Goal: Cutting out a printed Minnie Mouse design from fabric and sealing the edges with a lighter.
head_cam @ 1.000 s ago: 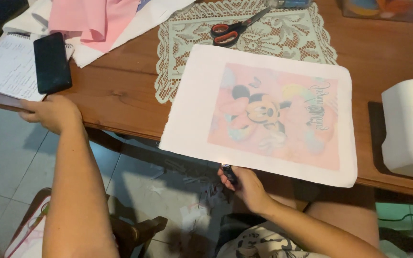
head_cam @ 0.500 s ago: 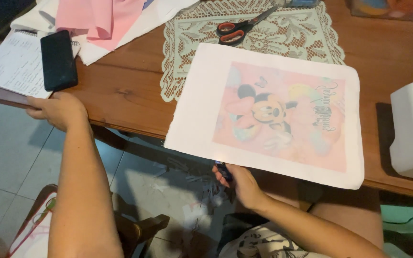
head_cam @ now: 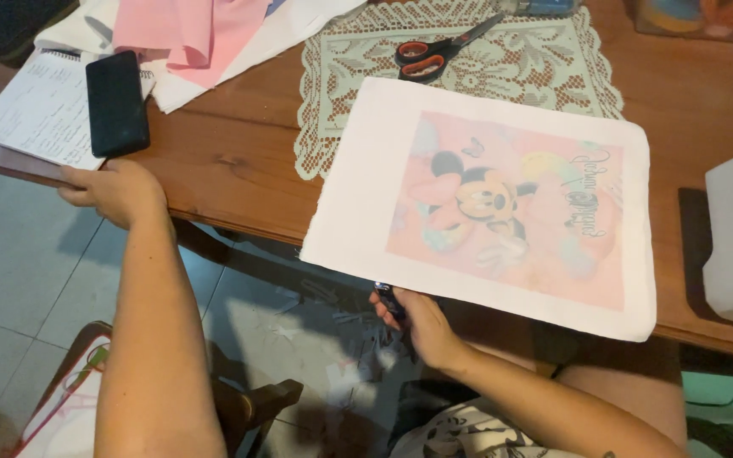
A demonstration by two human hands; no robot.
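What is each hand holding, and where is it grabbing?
The right hand grips a small dark tool under the printed cloth's near edge; its kind cannot be told. The left hand holds only the wooden table's edge.

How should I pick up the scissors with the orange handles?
Best by the orange handle loops of the scissors, coming from the near left side. They lie flat and shut on the lace mat, handles toward the table's front edge, blades pointing away to the upper right. The loops are rounded and safe to hold, and nothing lies on them.
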